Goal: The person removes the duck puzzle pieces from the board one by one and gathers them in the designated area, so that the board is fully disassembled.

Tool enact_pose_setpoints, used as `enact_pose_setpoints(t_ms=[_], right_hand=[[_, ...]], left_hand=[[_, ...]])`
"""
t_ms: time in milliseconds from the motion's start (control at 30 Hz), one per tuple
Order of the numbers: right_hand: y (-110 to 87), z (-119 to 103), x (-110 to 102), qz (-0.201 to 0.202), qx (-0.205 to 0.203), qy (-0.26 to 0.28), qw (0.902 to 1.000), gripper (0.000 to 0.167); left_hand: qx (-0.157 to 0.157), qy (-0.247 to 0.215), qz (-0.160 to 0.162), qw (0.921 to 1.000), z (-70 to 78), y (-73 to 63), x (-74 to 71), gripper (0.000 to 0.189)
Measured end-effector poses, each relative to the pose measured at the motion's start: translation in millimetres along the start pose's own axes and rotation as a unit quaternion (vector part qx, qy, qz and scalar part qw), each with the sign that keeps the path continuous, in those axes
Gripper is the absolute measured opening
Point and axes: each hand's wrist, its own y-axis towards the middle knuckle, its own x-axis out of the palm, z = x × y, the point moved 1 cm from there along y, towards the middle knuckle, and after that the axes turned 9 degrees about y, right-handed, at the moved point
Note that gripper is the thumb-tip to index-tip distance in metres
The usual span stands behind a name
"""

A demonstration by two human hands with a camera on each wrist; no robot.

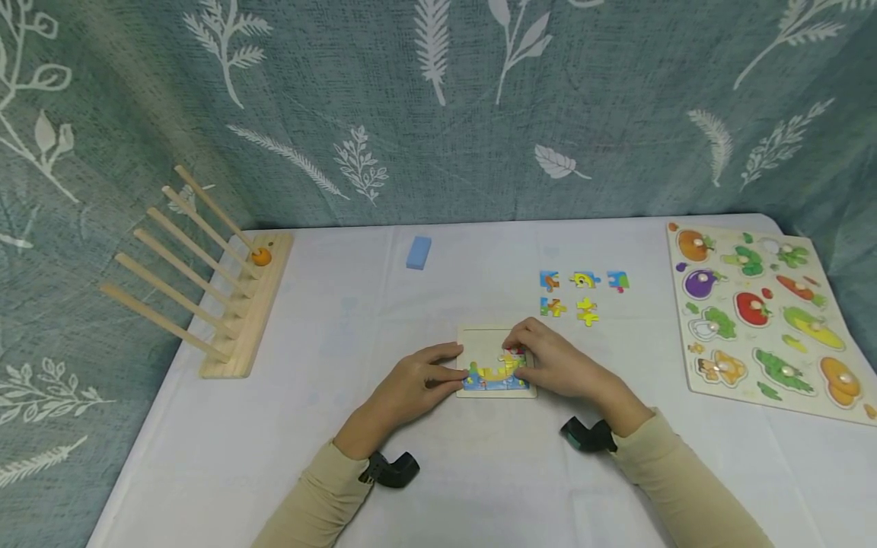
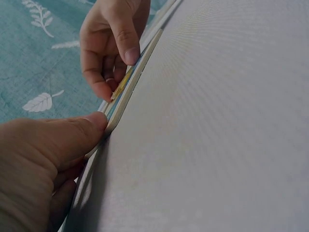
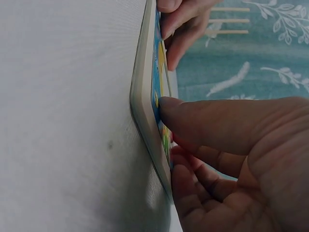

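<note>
A small wooden puzzle tray lies on the table, its lower part filled with blue and yellow picture pieces. My left hand grips the tray's left edge; in the left wrist view the thumb lies on the corner and the other fingers are partly hidden. At the tray's right side, my right hand pinches a yellow puzzle piece between thumb and fingers, over the filled part. In the right wrist view that thumb touches the picture, while its other fingers curl by the tray's edge.
Several loose puzzle pieces lie beyond the tray to the right. Farther back is a blue block. A wooden peg stand with an orange bead stands at left, and a vegetable puzzle board at right.
</note>
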Motion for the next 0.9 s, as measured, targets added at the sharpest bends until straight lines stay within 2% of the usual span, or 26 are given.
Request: enact_pose_setpoints(t_ms=[900], right_hand=[[0.2,-3.6,-0.3,0.001,-0.026,-0.006,0.9996,0.03]], left_hand=[[0.001,-0.002,0.0,1.0,1.2,0.7,-1.5,0.019]])
